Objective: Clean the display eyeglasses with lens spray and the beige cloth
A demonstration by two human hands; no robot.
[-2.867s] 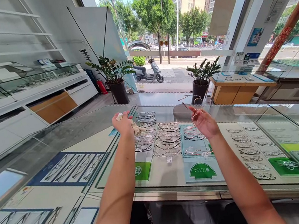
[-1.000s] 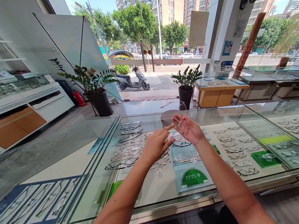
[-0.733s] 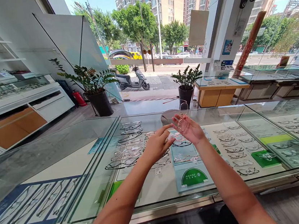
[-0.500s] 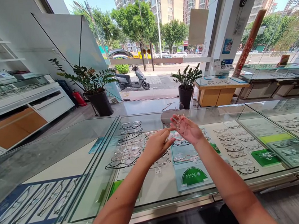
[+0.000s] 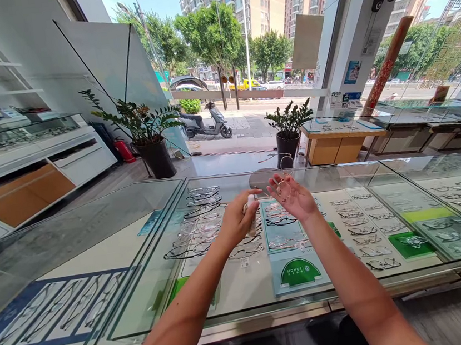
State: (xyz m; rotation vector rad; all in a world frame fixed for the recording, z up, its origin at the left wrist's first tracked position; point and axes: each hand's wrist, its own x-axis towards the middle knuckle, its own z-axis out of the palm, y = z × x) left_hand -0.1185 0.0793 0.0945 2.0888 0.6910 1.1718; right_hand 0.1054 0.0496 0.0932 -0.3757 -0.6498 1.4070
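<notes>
My left hand [image 5: 238, 219] is closed around a small spray bottle [image 5: 251, 199] with a white top; most of its body is hidden by the fingers. My right hand [image 5: 299, 200], palm turned up, holds a pair of thin-rimmed eyeglasses [image 5: 283, 190]. One round rim lies against the fingers and the other stands up beyond them. The bottle's top is a short gap to the left of the glasses. Both hands are above the glass display counter [image 5: 246, 302], where rows of eyeglass frames [image 5: 201, 247] lie beneath.
A green-and-white brand card [image 5: 299, 271] lies in the case below my right forearm. More frames [image 5: 360, 221] fill the right side. Beyond the counter stand two potted plants [image 5: 157, 156] [image 5: 288, 146] and a wooden cabinet [image 5: 332, 146]. A round stool top [image 5: 259, 180] shows behind the hands.
My left hand has drawn back slightly to the left and turned, so the bottle's white top now shows. My right hand has shifted a little right with the eyeglasses.
</notes>
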